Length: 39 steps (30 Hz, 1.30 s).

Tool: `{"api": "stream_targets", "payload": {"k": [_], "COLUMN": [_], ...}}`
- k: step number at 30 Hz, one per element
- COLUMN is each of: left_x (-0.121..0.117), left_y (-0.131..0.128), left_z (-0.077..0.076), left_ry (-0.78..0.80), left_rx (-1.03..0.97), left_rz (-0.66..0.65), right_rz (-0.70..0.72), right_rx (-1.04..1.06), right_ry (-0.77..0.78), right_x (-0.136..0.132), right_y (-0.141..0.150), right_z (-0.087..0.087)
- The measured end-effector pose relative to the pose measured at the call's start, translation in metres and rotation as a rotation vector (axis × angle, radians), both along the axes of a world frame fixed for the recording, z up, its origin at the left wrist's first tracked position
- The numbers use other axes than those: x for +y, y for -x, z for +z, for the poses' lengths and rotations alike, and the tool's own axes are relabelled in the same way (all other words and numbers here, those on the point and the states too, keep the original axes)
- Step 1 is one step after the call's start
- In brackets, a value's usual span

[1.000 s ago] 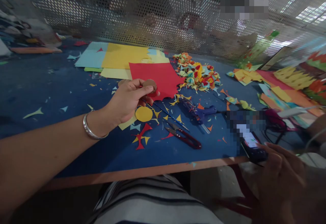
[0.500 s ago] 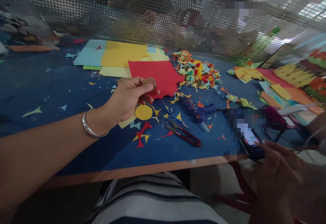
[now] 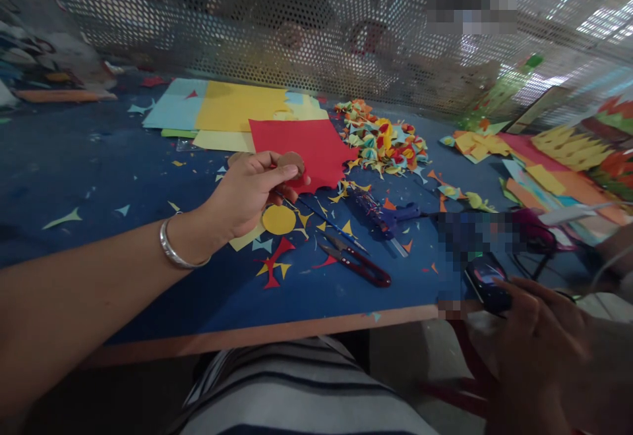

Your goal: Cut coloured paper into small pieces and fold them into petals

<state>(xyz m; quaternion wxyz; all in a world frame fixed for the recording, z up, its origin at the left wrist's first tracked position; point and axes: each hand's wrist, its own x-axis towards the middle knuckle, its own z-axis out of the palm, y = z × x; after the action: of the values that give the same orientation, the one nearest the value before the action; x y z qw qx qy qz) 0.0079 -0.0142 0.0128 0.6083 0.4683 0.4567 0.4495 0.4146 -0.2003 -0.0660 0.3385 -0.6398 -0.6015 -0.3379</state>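
Note:
My left hand point(image 3: 257, 181), with a silver bangle at the wrist, pinches a brown round disc point(image 3: 291, 160) between thumb and fingers over a red paper sheet point(image 3: 297, 148) with a scalloped edge. A thin blue stick, perhaps a pen point(image 3: 341, 229), runs out from beneath this hand; whether the hand touches it is unclear. Nearby lie a yellow paper circle point(image 3: 279, 219) and dark-handled thread snips point(image 3: 359, 260). At the right, my right hand point(image 3: 541, 323) has its fingers stretched out, one fingertip on the screen of a black phone point(image 3: 489, 287) by the table edge.
A blue glue gun point(image 3: 395, 216) lies beyond the snips. Behind it is a heap of colourful folded paper pieces point(image 3: 386, 135). Stacked yellow sheets point(image 3: 242, 102) lie at the back, before a perforated metal screen point(image 3: 237, 33). Paper scraps point(image 3: 277, 260) are scattered over the blue tabletop point(image 3: 74, 165).
The phone's bright screen has turned mostly dark. My right hand stays at the phone with little movement, and my left hand still pinches the brown disc in the same place.

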Motion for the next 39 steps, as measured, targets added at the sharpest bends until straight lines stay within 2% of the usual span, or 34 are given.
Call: {"api": "stream_targets", "payload": {"k": [8, 21, 26, 32, 39], "left_x": [0.0007, 0.0004, 0.0013, -0.0013, 0.0014], "left_y": [0.0003, -0.0007, 0.0008, -0.0011, -0.0007], "left_z": [-0.0009, -0.0014, -0.0031, 0.0010, -0.0039], "left_ry": [-0.007, -0.050, -0.067, -0.072, -0.091], "left_rx": [0.018, 0.062, 0.107, 0.188, 0.138], "left_rz": [0.013, -0.079, -0.057, -0.031, -0.060], "right_rz": [-0.009, -0.020, -0.017, -0.048, -0.031], "right_rx": [0.020, -0.048, -0.076, -0.031, -0.029], "right_ry": [0.017, 0.011, 0.005, 0.004, -0.016], "right_x": [-0.0004, 0.0001, 0.0010, -0.0002, 0.0001], "right_y": [-0.0022, 0.0001, 0.0025, -0.0036, -0.0017], "right_z": [-0.0021, 0.0017, 0.0039, -0.0029, -0.0033]}}
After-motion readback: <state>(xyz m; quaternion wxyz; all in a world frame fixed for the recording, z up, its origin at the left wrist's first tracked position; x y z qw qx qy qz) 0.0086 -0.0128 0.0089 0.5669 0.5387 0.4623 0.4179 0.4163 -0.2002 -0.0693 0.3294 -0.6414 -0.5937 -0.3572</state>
